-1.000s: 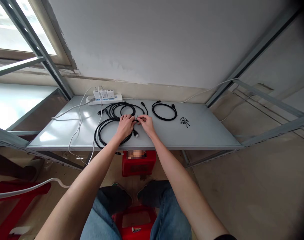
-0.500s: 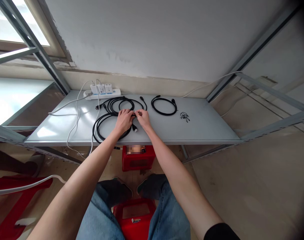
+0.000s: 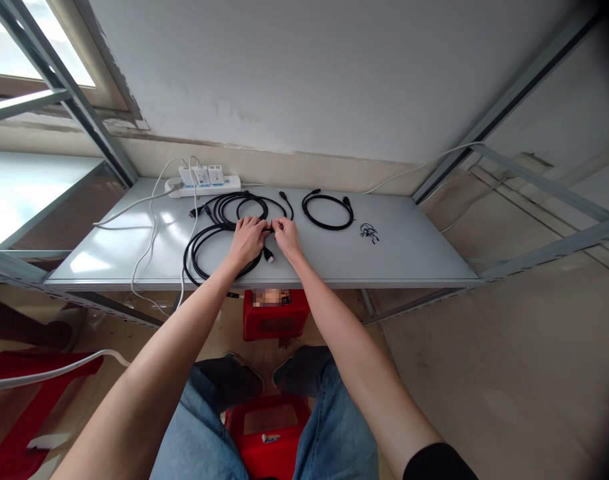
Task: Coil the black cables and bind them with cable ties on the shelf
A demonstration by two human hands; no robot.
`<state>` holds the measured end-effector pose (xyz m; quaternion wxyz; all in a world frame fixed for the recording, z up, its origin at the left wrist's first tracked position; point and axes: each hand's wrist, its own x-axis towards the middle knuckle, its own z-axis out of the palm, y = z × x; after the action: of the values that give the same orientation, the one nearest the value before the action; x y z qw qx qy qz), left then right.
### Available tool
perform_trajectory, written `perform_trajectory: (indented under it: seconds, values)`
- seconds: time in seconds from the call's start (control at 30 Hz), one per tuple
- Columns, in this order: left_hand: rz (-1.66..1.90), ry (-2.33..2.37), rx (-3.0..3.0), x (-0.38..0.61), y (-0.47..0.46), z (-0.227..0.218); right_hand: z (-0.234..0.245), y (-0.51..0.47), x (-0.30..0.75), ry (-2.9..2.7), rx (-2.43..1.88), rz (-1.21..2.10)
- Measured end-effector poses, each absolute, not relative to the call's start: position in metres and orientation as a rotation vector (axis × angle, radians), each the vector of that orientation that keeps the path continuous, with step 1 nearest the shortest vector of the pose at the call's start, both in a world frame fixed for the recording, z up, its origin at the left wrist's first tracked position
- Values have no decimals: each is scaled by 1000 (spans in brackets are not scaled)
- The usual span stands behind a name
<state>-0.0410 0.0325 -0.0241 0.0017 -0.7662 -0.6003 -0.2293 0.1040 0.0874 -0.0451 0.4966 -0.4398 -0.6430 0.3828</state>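
Observation:
On a grey metal shelf (image 3: 414,257) lie coiled black cables. My left hand (image 3: 248,240) rests on the nearest coil (image 3: 197,253), fingers curled and pinching the cable where the loops meet. My right hand (image 3: 285,236) is right beside it, fingertips pinched on the same cable at the spot between the two hands. A cable plug (image 3: 269,255) pokes out just below the hands. A second coil (image 3: 234,207) lies behind the hands, and a third, neat coil (image 3: 328,211) sits to the right, untouched.
A white power strip (image 3: 204,183) with chargers and white cords (image 3: 149,240) sits at the back left. A small bundle of black ties (image 3: 369,233) lies right of the coils. Red stools (image 3: 271,313) stand below the shelf, by my knees.
Both hands stay together on the cable, with only small finger movements. The view has shifted slightly, so the shelf sits a little higher in the frame.

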Motion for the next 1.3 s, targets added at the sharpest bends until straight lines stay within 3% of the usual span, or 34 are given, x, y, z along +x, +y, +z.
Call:
perform_trajectory:
  seconds: [0.47, 0.8, 1.3]
  values:
    - [-720, -1887, -2414, -41, 31, -22, -44, 81, 105, -1533, -1021, 979]
    - [-684, -1873, -2398, -42, 32, -23, -45, 75, 106, -1465, -1108, 674]
    - [-714, -1874, -2404, -40, 32, -21, -40, 76, 102, -1534, -1199, 563]
